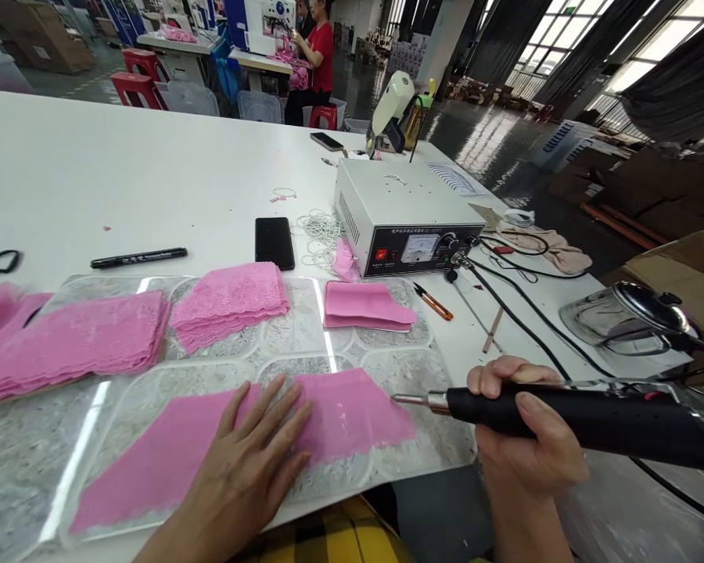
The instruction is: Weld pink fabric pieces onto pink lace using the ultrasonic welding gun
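Note:
My left hand (258, 453) lies flat, fingers spread, on a pink fabric piece (352, 414) over the patterned mat (414, 375). Part of that fabric is hidden under the palm. My right hand (522, 438) is wrapped round a black handheld ultrasonic cutter (598, 418), whose metal tip points left. That tip sits right by the fabric's right slanted edge; whether it touches, I cannot tell. Behind my hands are a stack of pink lace pieces (228, 305), a folded pink piece (367, 305) and, farther left, a larger pink fabric stack (76, 336).
A grey control box (411, 203) with a meter stands behind the mat, with black cables (516, 320) running right. Orange thread snips (432, 301), a phone (274, 242), a marker (139, 258) and a glass teapot (616, 317) lie around. A person in red (320, 59) sits at a sewing machine beyond.

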`<state>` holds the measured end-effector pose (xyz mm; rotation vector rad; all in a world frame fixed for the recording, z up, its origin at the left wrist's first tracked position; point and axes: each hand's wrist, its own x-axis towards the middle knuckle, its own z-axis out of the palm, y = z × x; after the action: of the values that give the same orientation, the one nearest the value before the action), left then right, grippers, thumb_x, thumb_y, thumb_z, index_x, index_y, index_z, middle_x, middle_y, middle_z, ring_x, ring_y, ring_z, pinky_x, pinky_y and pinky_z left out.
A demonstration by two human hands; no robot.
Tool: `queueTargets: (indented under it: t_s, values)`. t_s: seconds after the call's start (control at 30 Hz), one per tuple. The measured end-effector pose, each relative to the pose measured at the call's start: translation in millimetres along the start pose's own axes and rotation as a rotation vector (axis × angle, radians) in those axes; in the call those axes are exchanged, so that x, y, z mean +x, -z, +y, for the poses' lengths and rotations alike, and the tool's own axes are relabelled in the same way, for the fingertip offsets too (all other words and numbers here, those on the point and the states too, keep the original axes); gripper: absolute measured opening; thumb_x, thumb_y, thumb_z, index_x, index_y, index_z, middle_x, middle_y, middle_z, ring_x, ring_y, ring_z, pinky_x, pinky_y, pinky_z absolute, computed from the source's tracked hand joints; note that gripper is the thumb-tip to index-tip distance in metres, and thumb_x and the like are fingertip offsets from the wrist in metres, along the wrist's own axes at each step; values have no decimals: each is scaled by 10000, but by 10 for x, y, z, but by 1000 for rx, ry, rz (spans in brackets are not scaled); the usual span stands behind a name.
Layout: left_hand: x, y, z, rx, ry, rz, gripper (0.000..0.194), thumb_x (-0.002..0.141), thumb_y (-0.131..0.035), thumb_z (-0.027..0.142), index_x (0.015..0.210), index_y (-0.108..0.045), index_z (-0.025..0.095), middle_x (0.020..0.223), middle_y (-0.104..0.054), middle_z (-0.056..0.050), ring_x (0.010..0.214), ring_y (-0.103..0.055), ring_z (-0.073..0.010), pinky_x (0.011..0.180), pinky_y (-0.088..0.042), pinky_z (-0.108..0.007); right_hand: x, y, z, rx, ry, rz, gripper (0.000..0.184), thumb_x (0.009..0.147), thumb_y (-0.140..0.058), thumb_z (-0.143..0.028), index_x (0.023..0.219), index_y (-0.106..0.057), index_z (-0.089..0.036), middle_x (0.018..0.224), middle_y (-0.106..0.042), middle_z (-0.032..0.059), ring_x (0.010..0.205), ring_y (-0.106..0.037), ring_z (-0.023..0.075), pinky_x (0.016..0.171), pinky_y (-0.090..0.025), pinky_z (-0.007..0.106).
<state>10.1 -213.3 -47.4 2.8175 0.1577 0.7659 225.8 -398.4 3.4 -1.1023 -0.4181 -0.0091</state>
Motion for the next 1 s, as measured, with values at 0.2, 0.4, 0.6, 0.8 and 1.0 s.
queueTargets:
  t_s: [0.2, 0.4, 0.6, 0.8, 1.0]
  values:
    - [5, 13, -3, 14, -8, -2, 327, 965, -474, 283, 1247, -608, 186, 1334, -593, -62, 1364, -405, -249, 1195, -131, -422, -23, 20, 26, -2, 6, -42, 76, 698, -596, -216, 766, -614, -187, 765, -549, 4, 568, -512, 103, 541, -464, 306]
    - [3, 5, -1, 14, -5, 7, 328, 964, -475, 284, 1246, -608, 185, 1326, -599, -65, 1358, -412, -248, 1197, -130, -423, -37, -6, 39, -20, 12, -63, 48, 714, -610, -217, 755, -601, -194, 758, -546, 0, 578, -514, 106, 558, -473, 312]
    - [11, 4, -10, 15, -11, 21, 339, 958, -477, 288, 1262, -594, 192, 1318, -604, -72, 1351, -423, -248, 1195, -139, -425, -24, 78, -35, -29, 11, 36, 69, 668, -592, -228, 729, -596, -196, 750, -526, -3, 564, -486, 102, 531, -448, 302]
    - [9, 44, -75, 90, -100, -51, 387, 922, -532, 285, 1293, -571, 186, 1362, -568, -73, 1345, -429, -270, 1198, -121, -425, -58, 203, -128, -57, 2, 74, 81, 646, -591, -233, 709, -594, -183, 727, -513, 0, 553, -477, 99, 511, -427, 289]
    - [8, 46, -69, 54, -55, -30, 361, 936, -513, 285, 1278, -582, 193, 1342, -585, -70, 1337, -442, -263, 1196, -134, -432, -86, 198, -109, -36, 3, 49, 93, 653, -607, -228, 731, -597, -179, 738, -526, 0, 545, -486, 97, 514, -437, 292]
